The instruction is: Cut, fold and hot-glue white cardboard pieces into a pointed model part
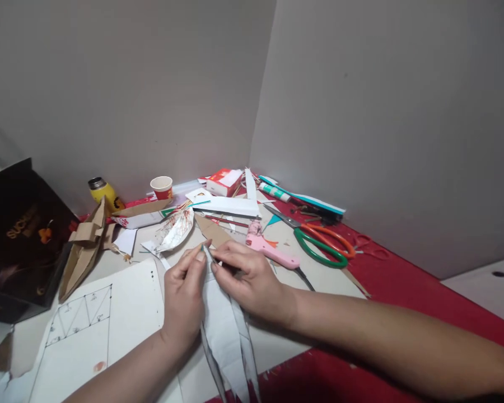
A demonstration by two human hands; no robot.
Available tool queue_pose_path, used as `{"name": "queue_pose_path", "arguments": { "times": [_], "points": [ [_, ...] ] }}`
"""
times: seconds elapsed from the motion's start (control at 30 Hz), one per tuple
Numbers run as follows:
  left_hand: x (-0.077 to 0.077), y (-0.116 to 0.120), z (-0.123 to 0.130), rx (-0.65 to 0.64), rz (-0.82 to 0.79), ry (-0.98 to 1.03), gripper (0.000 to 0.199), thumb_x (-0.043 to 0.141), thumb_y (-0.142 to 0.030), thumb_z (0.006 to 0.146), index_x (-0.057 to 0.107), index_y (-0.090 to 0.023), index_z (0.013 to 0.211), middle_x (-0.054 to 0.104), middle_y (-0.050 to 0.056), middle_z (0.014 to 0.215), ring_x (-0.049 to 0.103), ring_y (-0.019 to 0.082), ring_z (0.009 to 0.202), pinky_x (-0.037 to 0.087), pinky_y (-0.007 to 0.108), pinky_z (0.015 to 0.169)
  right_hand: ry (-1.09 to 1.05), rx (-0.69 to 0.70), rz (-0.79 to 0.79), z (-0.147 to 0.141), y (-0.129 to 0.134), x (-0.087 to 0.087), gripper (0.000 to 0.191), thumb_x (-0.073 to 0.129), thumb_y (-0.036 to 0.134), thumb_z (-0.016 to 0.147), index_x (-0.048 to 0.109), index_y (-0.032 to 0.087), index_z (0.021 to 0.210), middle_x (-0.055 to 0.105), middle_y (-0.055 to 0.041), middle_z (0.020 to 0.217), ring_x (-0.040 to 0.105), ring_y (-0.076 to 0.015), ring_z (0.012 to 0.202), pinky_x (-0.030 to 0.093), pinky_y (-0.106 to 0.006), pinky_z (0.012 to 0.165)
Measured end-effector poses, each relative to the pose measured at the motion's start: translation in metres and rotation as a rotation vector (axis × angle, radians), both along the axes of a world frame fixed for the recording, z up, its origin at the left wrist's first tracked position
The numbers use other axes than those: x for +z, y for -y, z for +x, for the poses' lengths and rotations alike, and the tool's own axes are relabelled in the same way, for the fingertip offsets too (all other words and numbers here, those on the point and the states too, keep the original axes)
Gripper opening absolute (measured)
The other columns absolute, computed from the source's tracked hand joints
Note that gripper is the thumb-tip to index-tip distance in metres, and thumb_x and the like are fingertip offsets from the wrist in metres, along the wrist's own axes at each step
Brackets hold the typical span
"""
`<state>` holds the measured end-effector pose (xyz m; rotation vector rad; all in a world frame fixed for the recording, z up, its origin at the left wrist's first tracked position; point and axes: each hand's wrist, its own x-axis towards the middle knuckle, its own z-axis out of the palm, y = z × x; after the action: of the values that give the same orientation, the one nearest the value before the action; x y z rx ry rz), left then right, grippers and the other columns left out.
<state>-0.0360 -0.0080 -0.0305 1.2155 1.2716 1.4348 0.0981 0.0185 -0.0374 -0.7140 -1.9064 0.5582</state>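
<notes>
A long folded piece of white paper or card [223, 330] with narrow side flaps runs from my hands down toward the bottom edge. My left hand [187, 291] grips its far, narrow end between thumb and fingers. At the same end, my right hand [246, 277] pinches the right-hand edge. The fingertips of both hands almost meet there and partly cover that end. Beside my left hand lies a sheet with a drawn line figure [130, 313]. Just beyond my right hand rests a pink glue gun [273, 250].
Scissors with green and orange handles [319, 240] lie at the right. A cardboard boat shape [82, 257] leans by a dark box [21, 240] on the left. Farther back stand a yellow bottle [103, 193] and a paper cup [162, 188], near paper scraps and a red-white box [224, 182].
</notes>
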Motion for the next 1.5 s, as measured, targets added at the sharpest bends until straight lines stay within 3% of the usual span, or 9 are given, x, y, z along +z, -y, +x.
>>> {"name": "queue_pose_path", "arguments": {
  "times": [0.43,0.63,0.9,1.5],
  "points": [
    [0.011,-0.001,0.001,0.01,0.024,-0.187,0.034,0.045,-0.025,0.092,0.071,-0.023,0.114,0.068,-0.001,0.123,0.056,0.019,0.123,0.039,0.03,0.107,-0.039,-0.057,0.077,0.003,-0.009,-0.007,0.02,0.051,0.011,0.085,0.069,0.013,0.094,0.059,-0.0054,0.074,0.056,-0.0149,0.065,0.048,-0.028,0.063],
    [0.008,-0.005,0.003,0.057,-0.089,-0.209,0.034,0.062,-0.028,0.084,0.069,-0.022,0.116,0.068,0.001,0.124,0.056,0.021,0.123,0.039,0.033,0.107,0.031,-0.111,0.093,0.005,-0.012,-0.01,0.021,0.052,0.013,0.085,0.07,0.009,0.097,0.059,-0.007,0.074,0.057,-0.0165,0.067,0.047,-0.028,0.061],
    [0.001,-0.005,0.003,0.007,-0.048,-0.248,0.04,0.061,-0.031,0.087,0.063,-0.021,0.126,0.065,0.003,0.129,0.054,0.017,0.124,0.034,0.028,0.109,0.053,-0.109,0.046,0.006,-0.013,-0.01,0.016,0.054,0.013,0.085,0.069,0.01,0.088,0.056,-0.0036,0.07,0.054,-0.0142,0.064,0.043,-0.025,0.059],
    [-0.005,-0.009,0.008,0.025,-0.174,-0.11,0.037,0.062,-0.025,0.085,0.066,-0.022,0.122,0.07,0.003,0.121,0.057,0.019,0.121,0.037,0.031,0.108,0.139,-0.116,-0.009,0.004,-0.012,-0.015,0.013,0.054,0.015,0.082,0.061,0.014,0.072,0.046,0.0004,0.064,0.045,-0.0123,0.057,0.036,-0.024,0.055]
  ]
}}
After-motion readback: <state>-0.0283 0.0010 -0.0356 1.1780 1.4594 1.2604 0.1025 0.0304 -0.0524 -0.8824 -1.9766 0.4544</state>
